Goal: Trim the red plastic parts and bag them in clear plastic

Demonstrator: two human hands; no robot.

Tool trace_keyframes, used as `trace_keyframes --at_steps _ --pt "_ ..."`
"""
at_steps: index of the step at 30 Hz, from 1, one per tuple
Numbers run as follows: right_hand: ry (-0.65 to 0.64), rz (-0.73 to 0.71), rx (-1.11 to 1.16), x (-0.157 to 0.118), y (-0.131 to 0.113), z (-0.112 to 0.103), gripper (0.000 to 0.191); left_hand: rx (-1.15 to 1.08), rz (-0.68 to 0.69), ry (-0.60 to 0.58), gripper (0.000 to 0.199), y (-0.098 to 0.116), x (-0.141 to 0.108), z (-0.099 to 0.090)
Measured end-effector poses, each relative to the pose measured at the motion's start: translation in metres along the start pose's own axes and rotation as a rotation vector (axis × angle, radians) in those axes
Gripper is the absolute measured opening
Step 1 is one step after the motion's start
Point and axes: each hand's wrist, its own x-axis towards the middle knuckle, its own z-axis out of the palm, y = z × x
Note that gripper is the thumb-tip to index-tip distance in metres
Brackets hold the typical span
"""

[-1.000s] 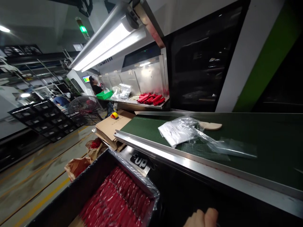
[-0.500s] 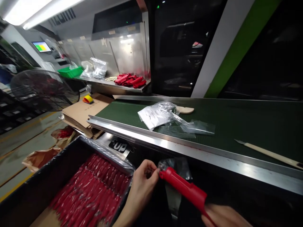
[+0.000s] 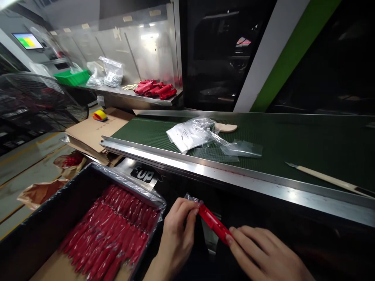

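A red plastic part [image 3: 213, 221] slants between my two hands below the conveyor's metal edge. My left hand [image 3: 179, 226] pinches the clear plastic at its upper left end, thumb and fingers together. At the lower right end, my right hand [image 3: 260, 249] grips the part between thumb and fingers. To the left, a box [image 3: 96, 171] lined with plastic holds several rows of wrapped red parts [image 3: 114, 230]. Whether the plastic covers the whole held part is hard to tell.
The green conveyor belt [image 3: 140, 130] carries a marked plastic bag [image 3: 189, 134], a beige piece [image 3: 226, 127] and a knife [image 3: 328, 177]. Behind are a shelf with red parts [image 3: 155, 89], a green bin [image 3: 72, 77] and bags. Flat cardboard [image 3: 96, 130] and a fan [image 3: 41, 101] stand left.
My right hand has moved up and left along the red part, and more of the hand shows. The part looks more enclosed by plastic. The whole view has shifted slightly.
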Motion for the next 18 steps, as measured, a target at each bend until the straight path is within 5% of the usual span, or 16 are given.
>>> trace_keyframes --at_steps 5,9,12,15,18 --pt "0.163 0.313 0.160 -0.012 -0.023 0.014 0.019 -0.005 0.073 0.021 0.016 -0.003 -0.011 0.008" --pt "0.267 0.996 0.413 -0.017 -0.051 0.028 0.010 0.030 0.088 0.100 0.019 -0.002 -0.021 0.015" --pt "0.301 1.473 0.899 -0.015 -0.059 0.036 0.027 0.052 0.112 0.131 0.020 -0.002 -0.025 0.019" --pt "0.341 1.537 1.317 -0.018 -0.061 0.042 0.030 0.038 0.134 0.153 0.021 0.001 -0.027 0.018" --pt "0.388 1.437 1.092 -0.020 -0.065 0.040 0.018 0.009 0.152 0.178 0.020 0.005 -0.028 0.015"
